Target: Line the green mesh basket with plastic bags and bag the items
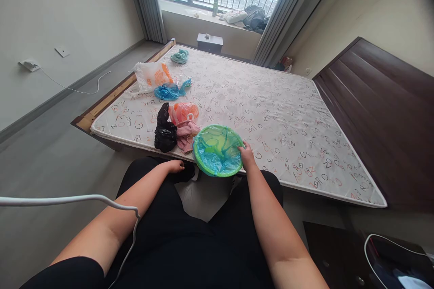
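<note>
A round green bin, lined with a thin blue plastic bag, is tilted toward me at the near edge of the mattress. My right hand grips its rim on the right side. To the left of the bin, my left hand hangs by my knee, apart from it, with the fingers curled in and no object showing in them. Beside the bin on the mattress lie a pink cloth, a bunched black plastic bag and an orange-and-pink plastic bag.
Farther back on the mattress are a crumpled blue bag, a white-and-orange bag and a coiled teal cloth. A white cable crosses my left arm. At right rises the brown headboard; a small nightstand stands under the window.
</note>
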The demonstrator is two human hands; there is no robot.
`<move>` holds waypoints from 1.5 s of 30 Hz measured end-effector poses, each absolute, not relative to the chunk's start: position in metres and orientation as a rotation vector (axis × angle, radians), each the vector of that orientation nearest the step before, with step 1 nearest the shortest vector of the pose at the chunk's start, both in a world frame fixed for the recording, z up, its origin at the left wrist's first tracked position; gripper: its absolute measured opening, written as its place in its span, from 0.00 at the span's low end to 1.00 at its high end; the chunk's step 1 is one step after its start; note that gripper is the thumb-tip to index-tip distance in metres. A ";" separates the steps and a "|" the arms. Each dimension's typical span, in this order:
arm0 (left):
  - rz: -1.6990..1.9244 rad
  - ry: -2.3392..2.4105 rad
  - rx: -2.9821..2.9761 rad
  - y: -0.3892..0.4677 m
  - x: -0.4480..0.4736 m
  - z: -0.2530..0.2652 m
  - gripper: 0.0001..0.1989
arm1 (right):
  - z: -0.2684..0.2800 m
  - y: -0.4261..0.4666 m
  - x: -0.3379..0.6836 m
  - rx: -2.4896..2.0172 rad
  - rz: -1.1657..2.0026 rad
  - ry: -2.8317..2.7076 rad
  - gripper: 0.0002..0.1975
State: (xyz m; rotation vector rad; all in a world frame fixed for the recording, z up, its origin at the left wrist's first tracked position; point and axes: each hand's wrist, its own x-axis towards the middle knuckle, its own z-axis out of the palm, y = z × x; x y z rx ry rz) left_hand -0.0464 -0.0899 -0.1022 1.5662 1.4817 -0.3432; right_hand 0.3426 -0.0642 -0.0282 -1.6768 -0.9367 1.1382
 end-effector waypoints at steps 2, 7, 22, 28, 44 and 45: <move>-0.346 1.478 1.570 -0.090 -0.046 -0.101 0.15 | -0.026 -0.065 0.342 -1.718 1.105 -0.931 0.39; -0.343 1.474 1.575 -0.091 -0.047 -0.099 0.15 | -0.021 -0.066 0.338 -1.690 1.163 -0.938 0.38; -0.359 1.492 1.550 -0.090 -0.046 -0.105 0.16 | -0.029 -0.060 0.341 -1.625 1.222 -0.908 0.49; -0.359 1.490 1.542 -0.089 -0.045 -0.105 0.16 | -0.025 -0.062 0.337 -1.636 1.233 -0.887 0.46; -0.355 1.489 1.501 -0.087 -0.048 -0.114 0.15 | -0.020 -0.061 0.331 -1.566 1.284 -0.893 0.38; -0.359 1.490 1.501 -0.087 -0.047 -0.114 0.16 | -0.020 -0.060 0.332 -1.572 1.282 -0.900 0.40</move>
